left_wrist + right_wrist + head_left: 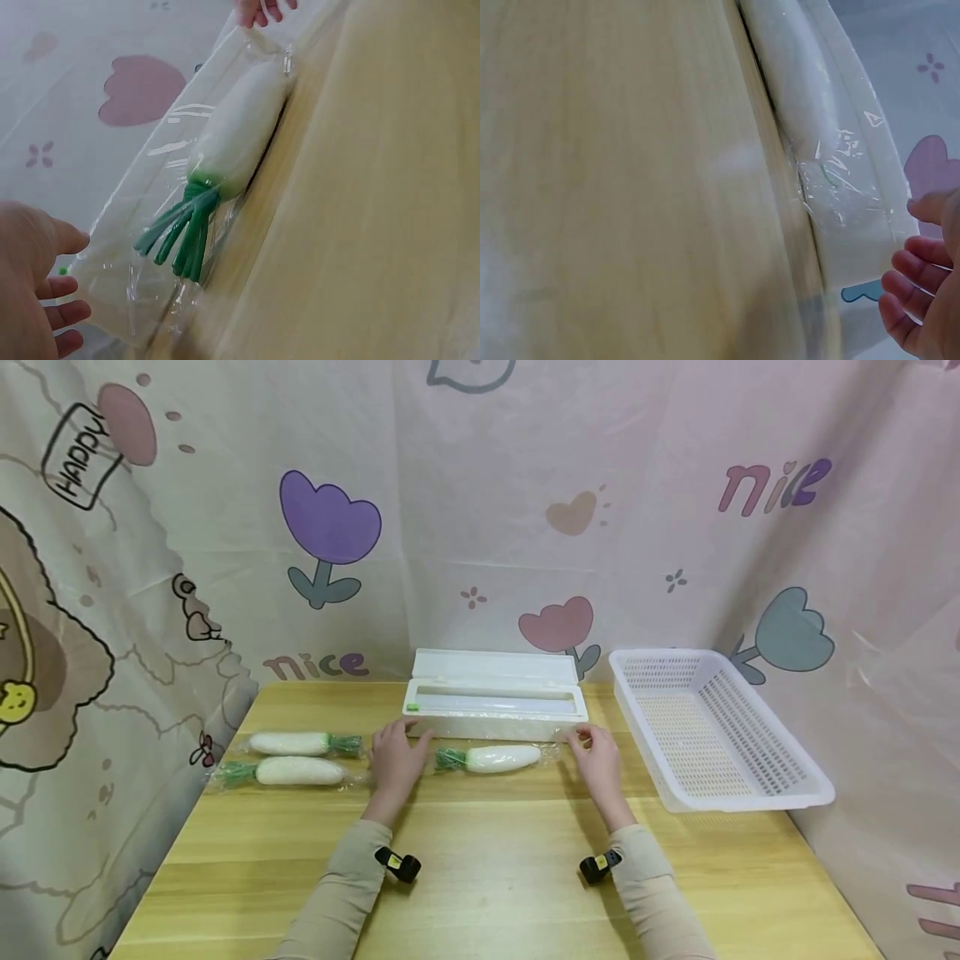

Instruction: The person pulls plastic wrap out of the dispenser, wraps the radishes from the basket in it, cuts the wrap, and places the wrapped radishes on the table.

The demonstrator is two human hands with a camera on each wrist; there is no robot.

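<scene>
A white radish with green stalks, under clear plastic film, lies in front of a long white cling film dispenser whose lid stands raised. My left hand is beside the dispenser's front left corner, near the stalks; in the left wrist view its fingers are apart. My right hand is at the front right corner, past the radish's tip. Its thumb and loosely bent fingers stand apart in the right wrist view, with nothing visible between them. Whether either hand touches the dispenser or film is unclear.
Two film-wrapped radishes, an upper one and a lower one, lie left of my left hand. A white perforated basket stands on the right side of the wooden table. A printed curtain hangs behind.
</scene>
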